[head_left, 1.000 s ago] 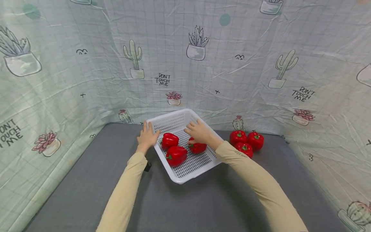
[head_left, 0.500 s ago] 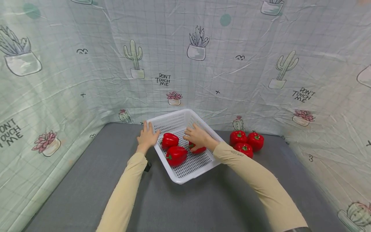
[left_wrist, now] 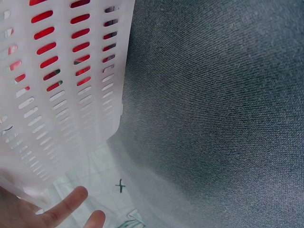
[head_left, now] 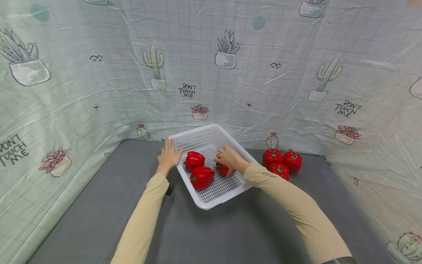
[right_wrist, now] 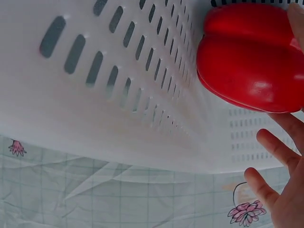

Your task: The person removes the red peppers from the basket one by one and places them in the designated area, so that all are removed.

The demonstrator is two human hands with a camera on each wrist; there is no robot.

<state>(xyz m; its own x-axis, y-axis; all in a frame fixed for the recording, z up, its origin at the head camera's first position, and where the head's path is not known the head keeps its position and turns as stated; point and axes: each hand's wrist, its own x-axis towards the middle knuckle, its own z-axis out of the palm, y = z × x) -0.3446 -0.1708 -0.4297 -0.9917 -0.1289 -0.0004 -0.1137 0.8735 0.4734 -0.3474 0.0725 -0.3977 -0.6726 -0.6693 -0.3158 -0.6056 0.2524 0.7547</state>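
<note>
A white perforated plastic basket (head_left: 227,198) stands turned at an angle on the grey table, with red bell peppers inside. My left hand (head_left: 169,157) rests at its left rim, fingers spread and thumb reaching over the edge; in the left wrist view two straight fingers (left_wrist: 69,204) show beyond the basket's outer wall. Inside the basket, my right hand (head_left: 229,157) holds a bell pepper (right_wrist: 251,59) between thumb and fingers, the other fingers spread. Two more bell peppers, one behind (head_left: 195,160) and one in front (head_left: 202,177), lie on the basket's left side.
Three red bell peppers (head_left: 279,169) sit in a cluster on the table to the basket's right, beside my right sleeve. Behind the basket hangs a printed cactus curtain (head_left: 250,88). A small black object (head_left: 169,189) shows at my left wrist.
My right hand has come down a little toward me over the bell pepper, and its thumb now lies across the near side. The left hand and the basket have stayed put.
</note>
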